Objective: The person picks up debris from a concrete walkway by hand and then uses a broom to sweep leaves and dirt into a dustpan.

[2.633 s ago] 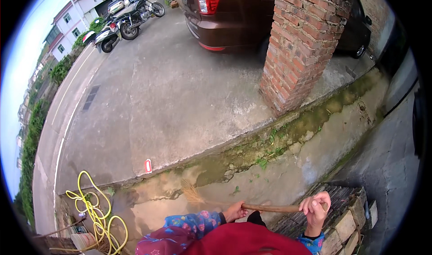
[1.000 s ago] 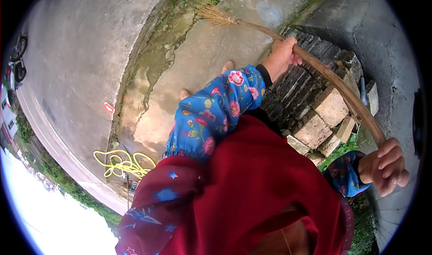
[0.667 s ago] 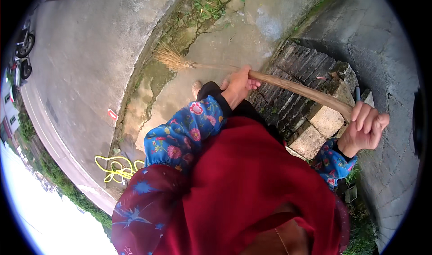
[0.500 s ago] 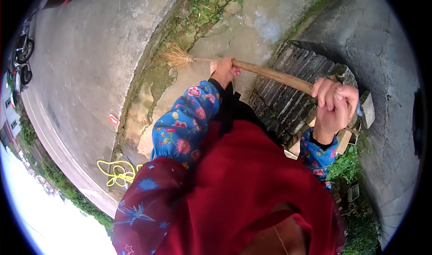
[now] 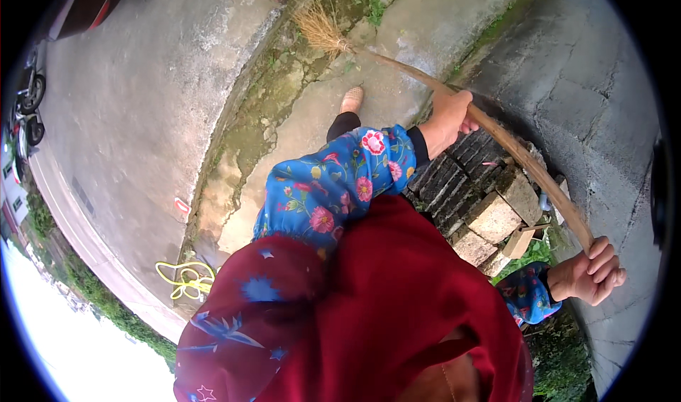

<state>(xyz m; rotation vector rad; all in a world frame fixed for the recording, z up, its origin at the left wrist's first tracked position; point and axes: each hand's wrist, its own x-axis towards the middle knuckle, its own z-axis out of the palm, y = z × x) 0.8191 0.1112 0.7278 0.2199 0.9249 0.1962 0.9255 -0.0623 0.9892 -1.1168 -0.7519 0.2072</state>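
One broom (image 5: pixel 507 143): slanting before you
Left hand (image 5: pixel 448 120): clamped partway along the handle (image 5: pixel 550 189)
Right hand (image 5: pixel 590 272): clamped on its end
Bristles (image 5: pixel 319 29): over mossy concrete (image 5: pixel 266 104)

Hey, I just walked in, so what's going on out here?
A person is holding a long wooden-handled broom in both hands. The left hand grips partway along the handle, and the right hand holds its far end. The bristles are over the mossy strip of ground; whether they touch it is hard to tell. Stacked blocks lie below the handle, and a yellow hose lies off to the left.
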